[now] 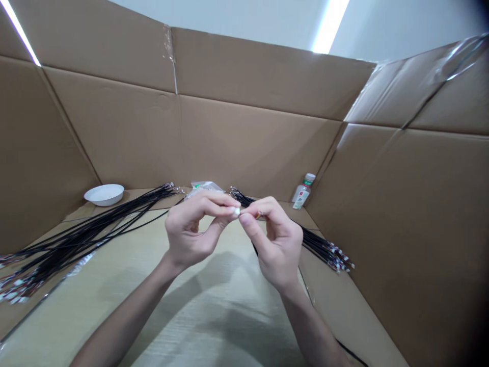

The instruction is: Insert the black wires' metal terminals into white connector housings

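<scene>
Above the middle of the table, my left hand (196,227) pinches a small white connector (237,211) between thumb and forefinger. My right hand (275,237) is closed right beside it, with thumb and forefinger pressed on thin wires that mostly hide behind the fingers. A bit of orange-red wire (259,214) shows at the right forefinger. The fingertips of both hands nearly meet at the connector. A black cable (349,350) shows past my right forearm; whether it joins the wires in my fingers is hidden.
Black cables with white connector ends lie in a bundle (82,239) at left and another (324,247) at right. A white bowl (104,195), a clear plastic bag (206,187) and a bottle (301,192) stand along the back. Cardboard walls (260,142) enclose the table (153,306).
</scene>
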The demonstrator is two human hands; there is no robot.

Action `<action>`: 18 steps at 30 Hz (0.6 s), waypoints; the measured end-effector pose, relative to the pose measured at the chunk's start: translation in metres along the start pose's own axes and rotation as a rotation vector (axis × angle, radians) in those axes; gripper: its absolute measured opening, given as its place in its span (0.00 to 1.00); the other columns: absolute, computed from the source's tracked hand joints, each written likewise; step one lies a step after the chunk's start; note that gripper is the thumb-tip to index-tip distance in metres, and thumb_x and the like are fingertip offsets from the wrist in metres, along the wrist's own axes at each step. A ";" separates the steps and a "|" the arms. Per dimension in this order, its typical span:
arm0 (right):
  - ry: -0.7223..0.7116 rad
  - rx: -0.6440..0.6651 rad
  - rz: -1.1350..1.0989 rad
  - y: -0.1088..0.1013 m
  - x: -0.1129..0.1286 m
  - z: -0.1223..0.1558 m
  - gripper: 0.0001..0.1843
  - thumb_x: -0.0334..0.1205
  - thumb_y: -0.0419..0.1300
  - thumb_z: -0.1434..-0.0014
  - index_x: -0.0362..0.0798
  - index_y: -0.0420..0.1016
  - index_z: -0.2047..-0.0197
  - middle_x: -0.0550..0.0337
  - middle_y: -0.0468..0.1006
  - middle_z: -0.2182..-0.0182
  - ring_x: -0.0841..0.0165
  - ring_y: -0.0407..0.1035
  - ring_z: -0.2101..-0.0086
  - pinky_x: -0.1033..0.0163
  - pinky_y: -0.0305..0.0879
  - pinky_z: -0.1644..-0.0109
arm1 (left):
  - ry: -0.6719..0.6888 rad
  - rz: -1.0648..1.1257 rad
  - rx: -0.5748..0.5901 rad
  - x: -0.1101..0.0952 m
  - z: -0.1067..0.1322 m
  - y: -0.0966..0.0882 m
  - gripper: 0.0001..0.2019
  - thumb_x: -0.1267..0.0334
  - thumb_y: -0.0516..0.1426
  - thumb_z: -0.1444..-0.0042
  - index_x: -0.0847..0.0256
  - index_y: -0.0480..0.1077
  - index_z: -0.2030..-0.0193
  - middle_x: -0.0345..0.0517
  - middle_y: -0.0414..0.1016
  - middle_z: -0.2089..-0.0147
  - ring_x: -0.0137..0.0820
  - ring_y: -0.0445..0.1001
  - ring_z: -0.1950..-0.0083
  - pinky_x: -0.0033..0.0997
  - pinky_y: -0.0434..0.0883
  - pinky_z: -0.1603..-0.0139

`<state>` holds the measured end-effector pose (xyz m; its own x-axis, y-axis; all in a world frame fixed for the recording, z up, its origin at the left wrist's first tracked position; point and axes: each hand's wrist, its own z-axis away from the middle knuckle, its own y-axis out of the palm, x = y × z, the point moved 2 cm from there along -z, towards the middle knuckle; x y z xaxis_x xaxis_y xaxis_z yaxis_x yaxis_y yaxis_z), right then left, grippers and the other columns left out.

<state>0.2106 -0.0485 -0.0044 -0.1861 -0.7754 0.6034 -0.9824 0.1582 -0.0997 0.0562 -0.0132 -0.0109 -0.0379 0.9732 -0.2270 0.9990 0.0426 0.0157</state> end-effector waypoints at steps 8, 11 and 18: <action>-0.103 0.177 0.283 -0.029 0.016 -0.009 0.07 0.29 0.66 0.38 0.52 0.79 0.64 0.63 0.80 0.67 0.65 0.71 0.63 0.55 0.68 0.57 | 0.117 -0.094 0.172 -0.001 -0.001 -0.001 0.13 0.80 0.65 0.43 0.57 0.78 0.60 0.45 0.85 0.60 0.34 0.84 0.62 0.34 0.80 0.63; -0.136 0.211 0.356 -0.034 0.017 -0.010 0.07 0.29 0.66 0.38 0.51 0.77 0.65 0.63 0.79 0.67 0.66 0.69 0.63 0.56 0.67 0.57 | 0.132 -0.111 0.189 -0.002 0.000 0.001 0.12 0.79 0.65 0.42 0.56 0.78 0.59 0.45 0.85 0.60 0.34 0.84 0.62 0.33 0.81 0.63; -0.162 0.250 0.410 -0.030 0.017 -0.008 0.08 0.30 0.61 0.32 0.50 0.71 0.64 0.61 0.75 0.67 0.65 0.64 0.62 0.56 0.63 0.57 | 0.149 -0.129 0.203 -0.002 -0.001 0.000 0.12 0.80 0.65 0.44 0.58 0.77 0.60 0.46 0.85 0.60 0.33 0.84 0.62 0.32 0.81 0.62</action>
<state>0.2372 -0.0611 0.0152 -0.5383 -0.7681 0.3467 -0.7986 0.3336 -0.5010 0.0566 -0.0151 -0.0096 -0.1533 0.9858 -0.0681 0.9697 0.1368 -0.2024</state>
